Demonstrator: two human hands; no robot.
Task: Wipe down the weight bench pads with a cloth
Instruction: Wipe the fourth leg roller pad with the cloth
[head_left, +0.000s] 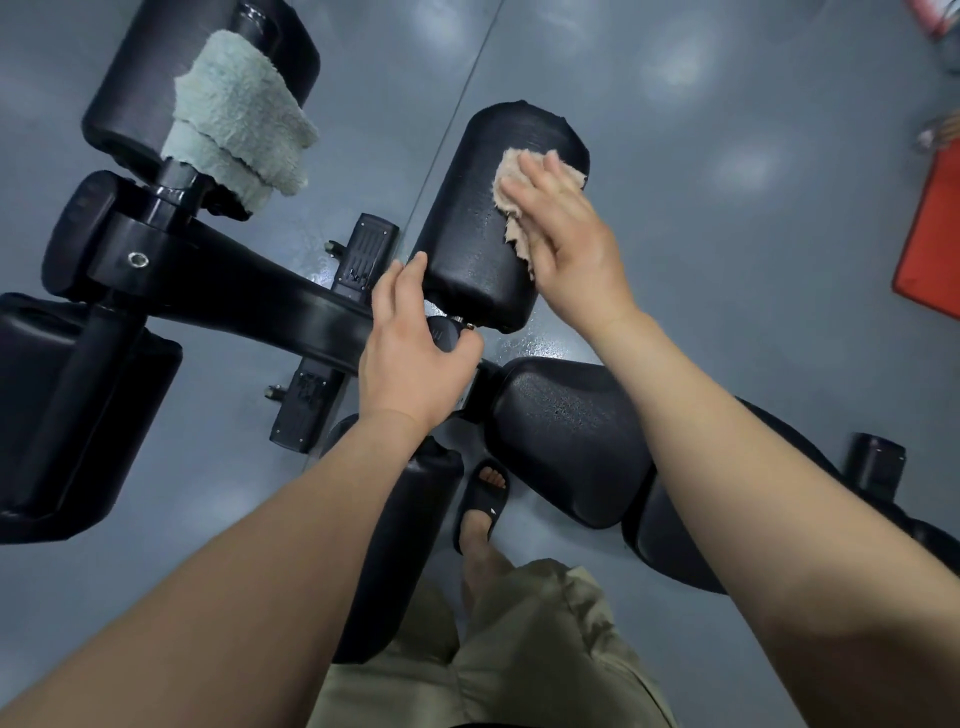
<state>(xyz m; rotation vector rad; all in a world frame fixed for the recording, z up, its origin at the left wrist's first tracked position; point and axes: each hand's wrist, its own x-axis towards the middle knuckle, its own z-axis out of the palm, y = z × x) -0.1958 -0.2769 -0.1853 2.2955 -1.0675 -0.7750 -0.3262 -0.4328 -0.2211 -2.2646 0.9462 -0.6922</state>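
A black roller pad (483, 218) of the weight bench stands in the middle of the view, its surface wet with droplets. My right hand (566, 228) presses a beige cloth (511, 176) flat against the pad's right side, fingers straight. My left hand (410, 343) grips the black frame joint just below that pad, its index finger touching the pad's lower left edge. A second roller pad (140, 88) at the upper left carries a pale green towel (239, 114) draped over it. Another wet black pad (566, 441) lies lower right.
The bench's black frame bar (234, 291) runs from the left to the centre. More black pads lie at the far left (47, 405) and by my leg (395, 545). My sandalled foot (483, 504) stands on the grey floor. An orange mat (935, 234) lies at the right edge.
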